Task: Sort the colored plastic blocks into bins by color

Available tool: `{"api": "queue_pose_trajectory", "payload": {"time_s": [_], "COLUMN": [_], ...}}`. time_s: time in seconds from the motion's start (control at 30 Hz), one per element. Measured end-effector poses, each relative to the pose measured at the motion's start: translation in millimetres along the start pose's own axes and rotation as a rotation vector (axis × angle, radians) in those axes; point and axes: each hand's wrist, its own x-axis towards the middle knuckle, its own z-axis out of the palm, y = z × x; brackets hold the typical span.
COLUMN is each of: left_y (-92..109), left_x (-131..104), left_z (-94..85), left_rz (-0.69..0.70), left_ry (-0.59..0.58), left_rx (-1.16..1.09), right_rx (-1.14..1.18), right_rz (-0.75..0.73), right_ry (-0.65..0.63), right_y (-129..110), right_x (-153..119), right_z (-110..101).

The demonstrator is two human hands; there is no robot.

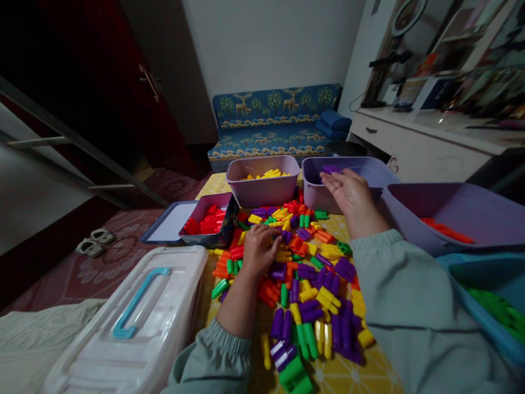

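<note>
Colourful plastic pieces, among them a purple piece point(344, 269) and a green piece point(305, 340), lie spread over the yellow patterned table point(348, 377). My left hand point(260, 249) is low over the pile, fingers curled at the pieces; what they hold, if anything, is hidden. Over the front rim of the back right purple bin point(322, 201), my right hand point(346, 189) is palm up with fingers spread and nothing in it. A purple piece shows inside that bin, just beyond my fingertips.
A pink-purple bin point(262, 191) holds yellow pieces, a tin point(223, 238) red ones. At the right, a purple bin point(451, 197) holds orange pieces and a blue bin point(455, 262) green ones. A white lidded box point(164, 306) stands at the left. Behind is a blue sofa point(270, 131).
</note>
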Motion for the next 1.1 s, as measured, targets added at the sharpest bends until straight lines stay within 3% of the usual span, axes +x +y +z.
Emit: {"api": "queue_pose_trajectory", "payload": {"time_s": [0.1,0.23,0.33,0.5,0.6,0.77,0.87,0.97,1.1], "left_y": [0,0,0,-1,-1,-2,-2,0,3], "left_x": [-1,-1,-1,-1,-1,-1,-2,-3,-3], "left_z": [0.0,-0.2,0.2,0.6,0.5,1.9,3.1,3.1,1.8], "left_rz": [-0.006,-0.009,-0.018,-0.02,-0.022,-0.031,-0.045,-0.085,-0.137], "left_ry": [-0.018,-0.031,-0.044,-0.059,-0.05,-0.052,-0.025,0.021,0.058], "left_rx": [0.002,0.002,0.009,0.021,0.019,0.01,-0.026,-0.109,-0.188], "right_rx": [-0.002,-0.177,-0.587,-1.563,-1.762,-1.771,-1.626,-1.221,-0.641], "right_rz": [0.009,-0.041,-0.109,-0.102,-0.055,-0.052,-0.11,-0.097,0.05], "right_ry": [0.004,-0.016,-0.159,-0.46,-0.559,-0.562,-0.544,-0.542,-0.519], "right_y": [2,-3,-10,-11,-5,8,13,24,47], "right_x": [-7,-39,-62,-87,-98,-110,-110,-112,-122], "right_z": [-2,-11,-26,-58,-67,-59,-44,-24,1]}}
